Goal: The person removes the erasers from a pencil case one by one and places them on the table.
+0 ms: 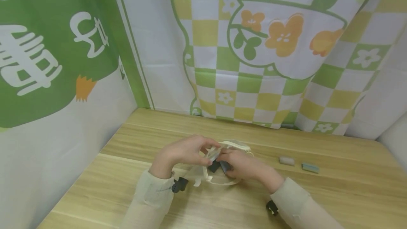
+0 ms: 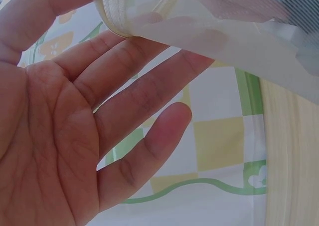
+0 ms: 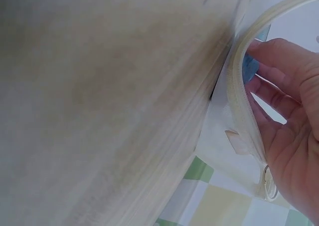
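A translucent pouch (image 1: pixel 227 179) with a cream zipper round its mouth stands on the table, its mouth spread wide. My left hand (image 1: pixel 190 150) pinches its left rim between thumb and forefinger; in the left wrist view the other fingers (image 2: pixel 144 94) extend along the outside of the see-through wall. Reaching in through the mouth, my right hand (image 1: pixel 243 164) holds a small blue-grey piece (image 3: pixel 250 67) between thumb and fingers. A dark, flat-looking item (image 1: pixel 214 166) lies inside the pouch beside those fingertips. The zipper pull ring (image 3: pixel 269 183) hangs by the right palm.
To the right of the pouch, a small grey block (image 1: pixel 287 160) and a small teal block (image 1: pixel 310 167) lie on the wooden table (image 1: pixel 133 183). Patterned cloth (image 1: pixel 235 91) hangs along the table's back edge, and another cloth (image 1: pixel 63 116) hangs at the left.
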### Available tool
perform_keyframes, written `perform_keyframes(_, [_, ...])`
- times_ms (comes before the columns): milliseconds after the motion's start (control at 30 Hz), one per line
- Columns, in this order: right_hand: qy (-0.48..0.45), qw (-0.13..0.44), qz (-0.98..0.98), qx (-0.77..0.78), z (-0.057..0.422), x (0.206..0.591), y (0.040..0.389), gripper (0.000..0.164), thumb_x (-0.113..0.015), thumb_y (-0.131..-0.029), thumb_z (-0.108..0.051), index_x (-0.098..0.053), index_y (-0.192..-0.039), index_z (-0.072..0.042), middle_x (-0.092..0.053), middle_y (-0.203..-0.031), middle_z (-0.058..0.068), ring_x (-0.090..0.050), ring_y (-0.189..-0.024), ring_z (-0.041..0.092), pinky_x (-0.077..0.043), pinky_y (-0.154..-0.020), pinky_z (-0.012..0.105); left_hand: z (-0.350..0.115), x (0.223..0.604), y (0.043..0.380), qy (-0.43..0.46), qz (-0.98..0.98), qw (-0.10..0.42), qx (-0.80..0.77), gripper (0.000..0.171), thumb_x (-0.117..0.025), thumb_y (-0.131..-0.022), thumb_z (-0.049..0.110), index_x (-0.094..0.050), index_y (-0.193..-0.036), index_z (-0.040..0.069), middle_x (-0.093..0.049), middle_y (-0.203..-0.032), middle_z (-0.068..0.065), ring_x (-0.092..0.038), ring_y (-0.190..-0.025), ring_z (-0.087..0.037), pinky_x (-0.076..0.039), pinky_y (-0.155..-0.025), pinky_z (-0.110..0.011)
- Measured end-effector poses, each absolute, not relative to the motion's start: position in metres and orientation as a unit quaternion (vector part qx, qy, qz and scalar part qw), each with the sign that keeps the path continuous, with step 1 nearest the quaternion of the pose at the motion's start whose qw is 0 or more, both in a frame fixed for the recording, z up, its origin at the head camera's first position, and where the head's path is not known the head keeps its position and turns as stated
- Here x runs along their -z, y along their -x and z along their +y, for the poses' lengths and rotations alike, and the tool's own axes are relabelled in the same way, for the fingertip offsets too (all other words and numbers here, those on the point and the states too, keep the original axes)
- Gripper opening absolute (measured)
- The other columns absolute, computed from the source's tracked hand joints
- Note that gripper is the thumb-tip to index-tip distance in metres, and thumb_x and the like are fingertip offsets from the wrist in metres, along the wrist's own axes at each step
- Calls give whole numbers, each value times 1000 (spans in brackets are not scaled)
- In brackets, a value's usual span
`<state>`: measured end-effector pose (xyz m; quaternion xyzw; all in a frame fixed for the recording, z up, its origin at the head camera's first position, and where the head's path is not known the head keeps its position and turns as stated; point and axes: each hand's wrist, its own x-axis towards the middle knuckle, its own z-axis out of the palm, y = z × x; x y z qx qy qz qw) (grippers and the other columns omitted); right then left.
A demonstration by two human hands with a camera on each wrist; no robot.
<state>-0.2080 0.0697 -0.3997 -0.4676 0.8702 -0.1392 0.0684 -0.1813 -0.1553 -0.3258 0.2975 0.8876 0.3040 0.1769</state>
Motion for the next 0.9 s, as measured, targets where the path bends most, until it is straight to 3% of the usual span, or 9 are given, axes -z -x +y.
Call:
perform_keyframes(233, [469, 74, 868, 147, 70, 395, 206, 42, -75, -83, -10, -66, -124, -4, -63, -133, 8, -58, -124, 28, -52, -102, 42, -155, 325, 181, -294, 891, 174, -299, 57, -71, -88, 14, -55, -142, 8, -61, -139, -10, -64, -119, -29, -56, -94, -43])
perform_keyframes(667, [499, 34, 856, 133, 68, 395, 206, 39, -76, -80, -9, -69, -118, -4, -66, -121, 5, -62, -109, 20, -54, -91, 34, -154, 324, 179, -287, 893, 176, -298, 57, -71, -88, 13, -54, -142, 10, -61, -139, -10, -64, -119, -28, -55, -96, -44])
perform_keyframes(900, [485, 54, 859, 158, 70, 393, 201, 38, -74, -83, -10, -69, -120, -4, -65, -124, 6, -61, -111, 18, -55, -93, 32, -154, 325, 179, -279, 894, 179, -300, 56, -72, -87, 15, -55, -141, 12, -61, -139, -9, -64, -119, -27, -55, -96, -43])
